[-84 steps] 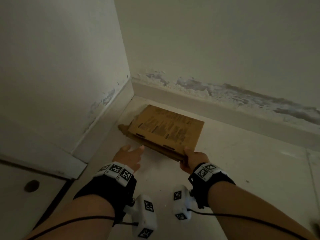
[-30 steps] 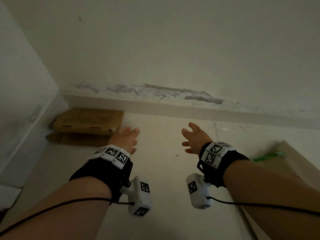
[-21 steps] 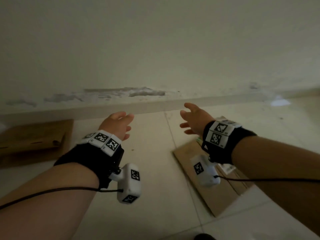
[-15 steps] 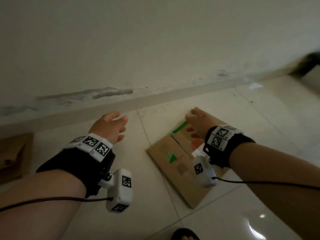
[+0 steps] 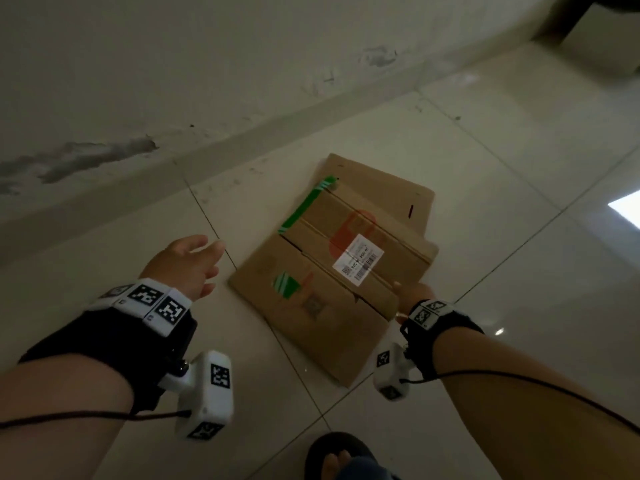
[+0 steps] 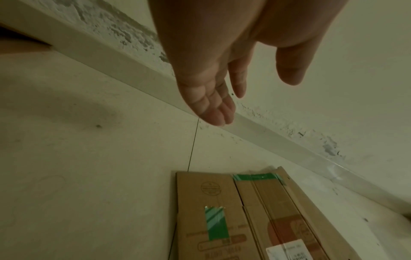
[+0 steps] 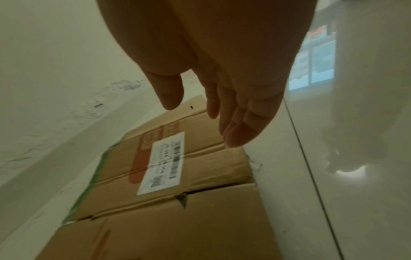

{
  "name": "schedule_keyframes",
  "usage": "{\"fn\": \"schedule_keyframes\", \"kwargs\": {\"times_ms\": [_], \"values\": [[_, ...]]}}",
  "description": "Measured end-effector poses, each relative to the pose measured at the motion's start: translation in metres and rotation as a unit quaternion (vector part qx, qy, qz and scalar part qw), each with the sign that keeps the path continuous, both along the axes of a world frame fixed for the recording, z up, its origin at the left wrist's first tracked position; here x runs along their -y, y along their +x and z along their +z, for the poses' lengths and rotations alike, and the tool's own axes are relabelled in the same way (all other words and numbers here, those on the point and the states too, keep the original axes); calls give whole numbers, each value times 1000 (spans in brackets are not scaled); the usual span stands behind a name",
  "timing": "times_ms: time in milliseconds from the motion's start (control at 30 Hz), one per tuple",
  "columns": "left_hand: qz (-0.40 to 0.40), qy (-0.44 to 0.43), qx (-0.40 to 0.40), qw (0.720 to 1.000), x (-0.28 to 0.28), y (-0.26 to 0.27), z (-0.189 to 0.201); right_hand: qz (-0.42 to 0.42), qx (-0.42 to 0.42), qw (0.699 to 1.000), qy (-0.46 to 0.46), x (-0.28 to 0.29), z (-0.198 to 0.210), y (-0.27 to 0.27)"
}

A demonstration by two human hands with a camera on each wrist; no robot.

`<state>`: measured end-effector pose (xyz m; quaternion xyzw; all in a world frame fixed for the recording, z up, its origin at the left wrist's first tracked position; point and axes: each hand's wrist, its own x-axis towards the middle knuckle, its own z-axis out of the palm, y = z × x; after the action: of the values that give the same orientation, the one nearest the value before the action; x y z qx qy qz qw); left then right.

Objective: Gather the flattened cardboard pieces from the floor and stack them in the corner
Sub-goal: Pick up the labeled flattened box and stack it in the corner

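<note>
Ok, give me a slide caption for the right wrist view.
Open right hand above the labelled edge of a flattened cardboard box on the tiled floor.

— Underfoot? Glossy pale floor tiles (image 5: 519, 174) with thin dark grout lines, catching a bright window reflection (image 5: 625, 207) at the right edge.

— Behind? Off-white plastered wall (image 5: 173, 64), paint flaking in grey patches (image 5: 86, 157) above a plain pale skirting board (image 5: 242, 133).

— Nearest the bottom edge? 1 dark sandal (image 5: 337, 452), toes showing.
</note>
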<state>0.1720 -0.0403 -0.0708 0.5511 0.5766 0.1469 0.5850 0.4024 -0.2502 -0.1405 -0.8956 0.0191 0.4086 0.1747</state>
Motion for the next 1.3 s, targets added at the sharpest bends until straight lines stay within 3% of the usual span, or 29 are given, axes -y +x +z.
{"fn": "schedule_keyframes", "kwargs": {"times_ms": [167,267,333,367,400,500,800,967,1100,1300], "values": [[-11,-15,-20,1000,6,14,-19,72,25,993,-87,3,-13,3],[-26,-21,-38,999,8,14,-28,109,31,991,-70,5,-24,1],[-32,-21,-44,998,8,14,-33,46,15,998,-36,5,-28,3],[-33,-20,-46,998,8,13,-35,-47,-8,999,8,5,-35,5],[-33,-21,-47,998,7,13,-36,-136,-9,989,64,6,-41,7],[-30,-26,-47,998,7,12,-41,-244,-8,966,89,8,-60,19],[-31,-24,-49,998,6,8,-38,-220,-65,955,188,-17,-45,7],[-19,-29,-40,999,0,-3,-23,-290,-139,887,330,-47,-6,-12],[0,-35,-14,999,-4,-15,-6,-258,-166,853,423,-74,33,-25],[33,-61,27,997,-4,-43,35,-166,-183,852,462,-103,100,-49]]}}
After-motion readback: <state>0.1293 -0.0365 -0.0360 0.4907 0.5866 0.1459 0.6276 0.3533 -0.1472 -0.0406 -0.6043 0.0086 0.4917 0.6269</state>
